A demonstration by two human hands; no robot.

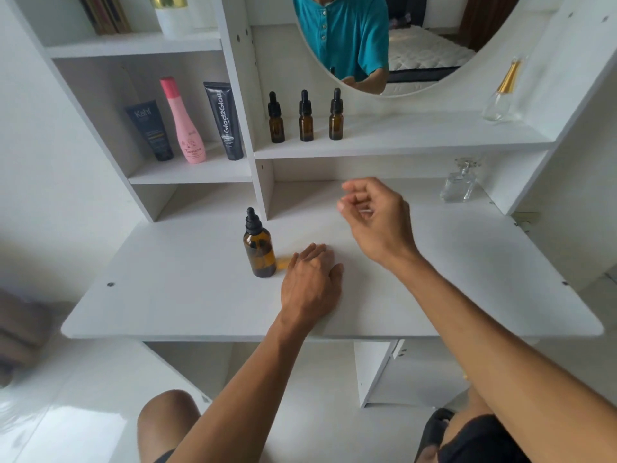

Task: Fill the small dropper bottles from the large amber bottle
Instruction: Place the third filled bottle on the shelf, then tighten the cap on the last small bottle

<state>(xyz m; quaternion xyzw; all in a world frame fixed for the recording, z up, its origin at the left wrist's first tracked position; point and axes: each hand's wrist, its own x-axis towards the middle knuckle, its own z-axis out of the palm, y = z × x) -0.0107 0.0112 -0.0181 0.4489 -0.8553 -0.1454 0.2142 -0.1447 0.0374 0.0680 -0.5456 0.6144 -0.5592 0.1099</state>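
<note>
Judging by the layout, filling has not begun. The large amber bottle (pixel 259 250) stands capped on the counter (pixel 187 295), and the three small dropper bottles (pixel 306 116) sit capped in a row on the shelf under the mirror, well apart from it. The left hand (pixel 310 282) rests flat just beside the large bottle; the right hand (pixel 375 218) hovers above the counter, grip loosely curled and holding nothing.

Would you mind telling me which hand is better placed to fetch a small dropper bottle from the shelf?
Right, probably: the right hand hovers empty below the small dropper bottles; the left hand rests on the desk.
</note>
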